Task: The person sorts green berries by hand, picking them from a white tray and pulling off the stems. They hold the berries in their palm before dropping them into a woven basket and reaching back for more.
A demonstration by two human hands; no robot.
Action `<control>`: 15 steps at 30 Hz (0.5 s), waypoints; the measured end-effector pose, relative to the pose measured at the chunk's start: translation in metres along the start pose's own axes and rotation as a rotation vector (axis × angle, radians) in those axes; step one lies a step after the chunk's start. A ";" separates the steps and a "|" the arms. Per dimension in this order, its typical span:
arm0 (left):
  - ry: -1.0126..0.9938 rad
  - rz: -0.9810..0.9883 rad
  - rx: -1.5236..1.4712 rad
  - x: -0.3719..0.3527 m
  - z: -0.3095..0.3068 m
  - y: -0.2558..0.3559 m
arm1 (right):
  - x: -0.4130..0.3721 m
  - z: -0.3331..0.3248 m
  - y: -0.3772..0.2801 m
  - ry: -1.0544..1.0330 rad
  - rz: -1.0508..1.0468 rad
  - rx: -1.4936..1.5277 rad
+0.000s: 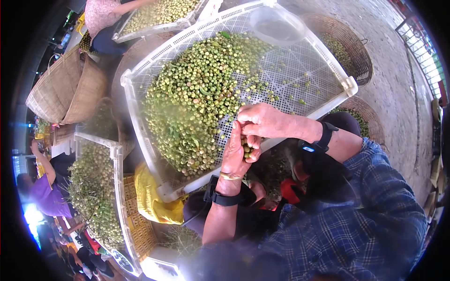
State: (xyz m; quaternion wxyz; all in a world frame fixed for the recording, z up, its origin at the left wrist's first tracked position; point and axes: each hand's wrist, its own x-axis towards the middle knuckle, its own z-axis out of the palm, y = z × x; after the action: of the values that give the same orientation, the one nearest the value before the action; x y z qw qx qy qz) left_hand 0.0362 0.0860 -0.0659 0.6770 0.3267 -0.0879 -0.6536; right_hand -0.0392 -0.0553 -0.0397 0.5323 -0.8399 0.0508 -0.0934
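A white perforated tray (328, 65) sits tilted in front of me, heaped on its left half with small green-yellow round fruits (197, 98). My left hand (234, 154) is cupped palm-up at the tray's near rim, holding a small cluster of the fruits (247, 147). My right hand (262, 122) lies across the top of it, fingers curled onto the same cluster. Both wrists carry black bands, and the left also wears a gold bangle. A clear plastic bowl (276, 23) lies in the tray's far corner.
A second white tray of fruits on stalks (93, 187) stands at the left, a third (159, 16) at the top with another person beside it. Woven baskets (65, 89) sit left and far right (351, 51). A person in purple (44, 192) works at the far left.
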 end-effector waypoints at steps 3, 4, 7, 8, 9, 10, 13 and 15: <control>-0.011 0.005 -0.111 0.001 -0.002 0.004 | 0.002 -0.002 0.001 0.006 0.113 0.180; -0.032 0.018 -0.174 0.002 -0.003 0.005 | 0.004 -0.006 -0.002 0.001 0.188 0.305; -0.063 0.013 -0.215 0.000 0.002 0.012 | 0.004 -0.019 -0.009 -0.011 0.169 0.472; -0.064 0.014 -0.210 -0.001 0.005 0.014 | 0.003 -0.022 -0.010 -0.006 0.152 0.539; -0.039 0.025 -0.154 -0.001 0.007 0.016 | 0.002 -0.026 -0.012 0.008 0.109 0.594; -0.036 0.035 -0.123 -0.002 0.009 0.017 | 0.002 -0.028 -0.013 0.019 0.107 0.555; -0.050 0.079 -0.065 0.000 0.012 0.019 | -0.001 -0.033 -0.020 0.047 0.126 0.393; -0.034 0.082 -0.075 0.002 0.011 0.018 | -0.001 -0.029 -0.011 0.093 -0.019 0.255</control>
State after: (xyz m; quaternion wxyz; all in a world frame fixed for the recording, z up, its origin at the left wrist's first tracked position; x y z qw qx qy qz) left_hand 0.0453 0.0793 -0.0483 0.7134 0.2859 -0.0882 -0.6337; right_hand -0.0463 -0.0757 -0.0180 0.6310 -0.7604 0.0552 -0.1431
